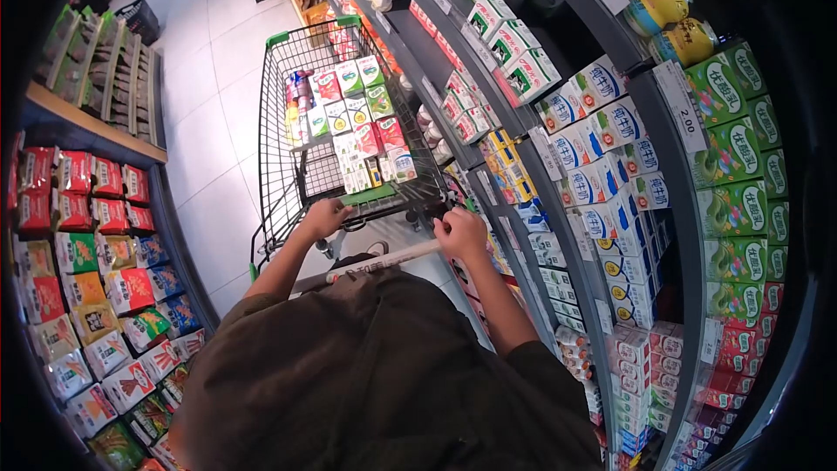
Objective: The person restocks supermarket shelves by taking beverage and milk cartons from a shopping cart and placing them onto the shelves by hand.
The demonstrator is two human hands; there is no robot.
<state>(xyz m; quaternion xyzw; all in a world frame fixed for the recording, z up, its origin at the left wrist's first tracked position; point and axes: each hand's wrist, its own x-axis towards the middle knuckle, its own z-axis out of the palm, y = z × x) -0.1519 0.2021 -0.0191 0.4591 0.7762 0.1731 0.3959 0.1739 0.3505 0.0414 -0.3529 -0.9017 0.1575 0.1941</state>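
A black wire shopping cart (266, 126) with green corner pieces stands in front of me. Its pale handlebar (388, 263) runs close to my body, and both my forearms reach over it. My left hand (324, 218) is curled near the cart's rear rim, left of the green strip (370, 195). On the other side, my right hand (461, 231) makes a loose fist by the handlebar's right end. What either hand holds, if anything, is hidden. Inside the cart, several milk cartons (357, 111) lie in rows, beside a group of colourful bottles (298, 100).
Tall shelves (641, 92) on the right carry milk boxes (602, 157), green drink cartons (731, 209) and yellow-capped jars (670, 0). To the left, a low display holds bagged snacks (96, 283). Ahead, a tiled floor (209, 78) runs beside the cart; a dark basket (139, 17) stands farther off.
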